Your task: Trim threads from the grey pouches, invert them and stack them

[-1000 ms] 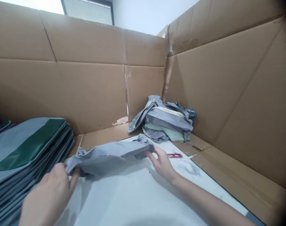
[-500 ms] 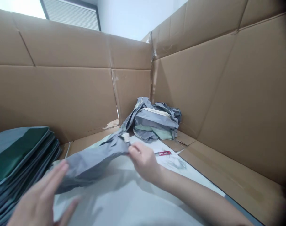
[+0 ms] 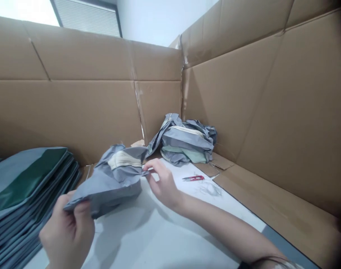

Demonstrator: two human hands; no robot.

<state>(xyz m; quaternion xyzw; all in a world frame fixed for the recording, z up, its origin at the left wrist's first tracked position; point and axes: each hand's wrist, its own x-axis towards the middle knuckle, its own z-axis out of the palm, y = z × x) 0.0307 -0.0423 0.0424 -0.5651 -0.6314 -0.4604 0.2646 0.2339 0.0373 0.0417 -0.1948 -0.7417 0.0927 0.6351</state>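
Note:
A crumpled grey fabric piece (image 3: 114,188) with a cream zipper strip on top is stretched between my hands above the white table (image 3: 148,231). At its near left corner, my left hand (image 3: 71,224) pinches the edge between thumb and fingers. My right hand (image 3: 162,183) grips the far right edge with its fingertips, beside the zipper end. The underside of the fabric is hidden.
Folded grey and green fabric pieces (image 3: 33,186) are stacked at the left. In the back corner lies a heap of grey fabric (image 3: 187,144). Red thread snips (image 3: 194,178) and loose threads (image 3: 212,188) lie right of centre. Cardboard walls (image 3: 89,112) stand behind and right.
My left hand, open before, has closed on the fabric's near corner. The fabric has turned and bunched, so its zipper strip now shows. My right hand has shifted slightly left and up.

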